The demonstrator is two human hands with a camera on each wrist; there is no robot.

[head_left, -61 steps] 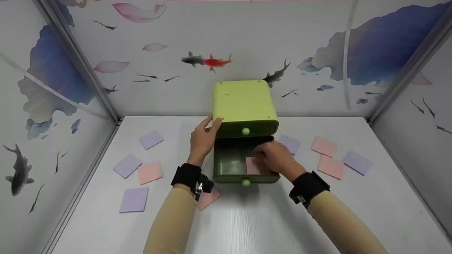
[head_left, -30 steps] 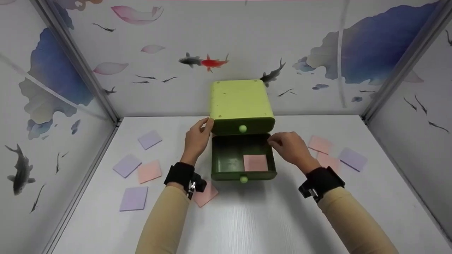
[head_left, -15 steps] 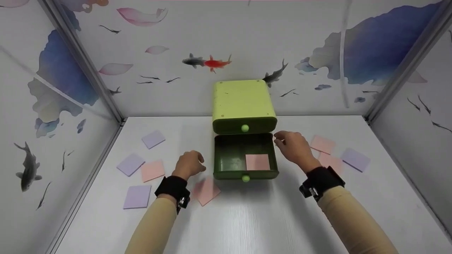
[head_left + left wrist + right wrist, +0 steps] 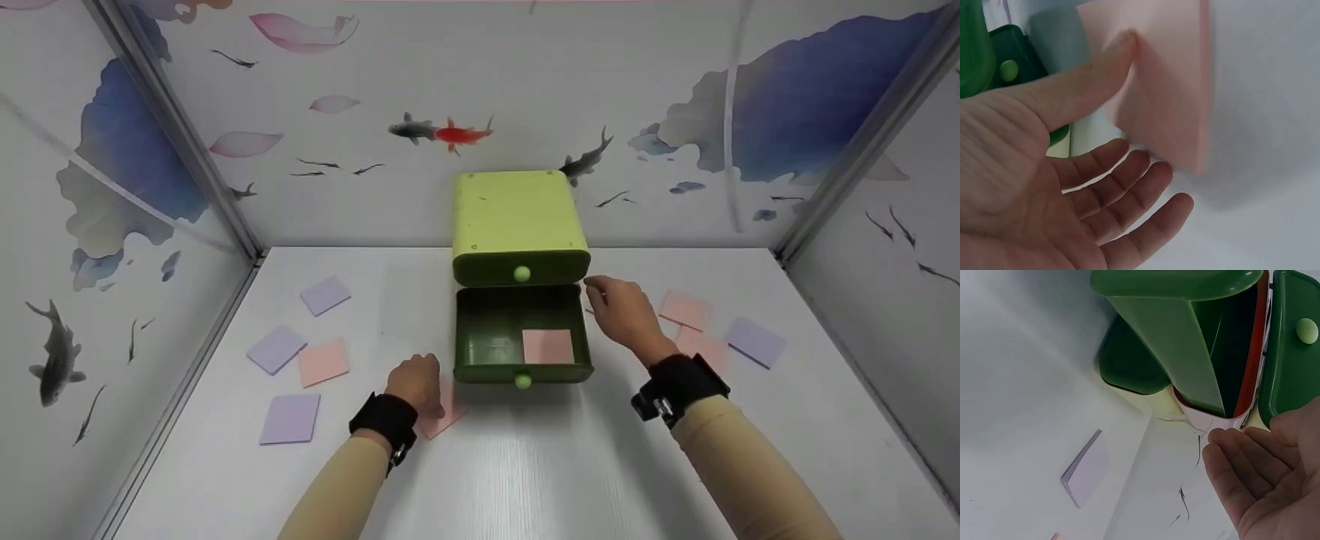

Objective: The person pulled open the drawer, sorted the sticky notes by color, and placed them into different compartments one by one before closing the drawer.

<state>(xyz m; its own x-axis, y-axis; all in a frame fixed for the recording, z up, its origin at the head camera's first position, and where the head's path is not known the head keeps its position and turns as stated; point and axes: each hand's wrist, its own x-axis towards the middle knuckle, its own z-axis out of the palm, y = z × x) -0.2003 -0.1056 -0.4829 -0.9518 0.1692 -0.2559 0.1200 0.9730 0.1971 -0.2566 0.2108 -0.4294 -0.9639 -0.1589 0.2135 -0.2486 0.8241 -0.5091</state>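
In the head view my left hand (image 4: 417,384) is at a pink sticky note pad (image 4: 450,418) left of the drawer front. The left wrist view shows the thumb on that pad's (image 4: 1168,84) face, with the other fingertips beside its edge. My right hand (image 4: 624,315) hovers by the right side of the pulled-out lower drawer (image 4: 487,373), fingers loosely bent and holding nothing. Another pink pad (image 4: 547,346) lies in the drawer's right part. The small green cabinet (image 4: 519,214) has its upper drawer (image 4: 487,268) closed.
Purple pads (image 4: 290,418) and a pink pad (image 4: 324,363) are scattered on the left of the white table (image 4: 517,480). To the right lie pink pads (image 4: 685,310) and a purple pad (image 4: 756,343). Patterned walls (image 4: 337,202) enclose the back and sides.
My right hand has left the pink pad in the drawer and drawn back to the drawer's right side. My left hand has left the cabinet and moved down to the pad in front.
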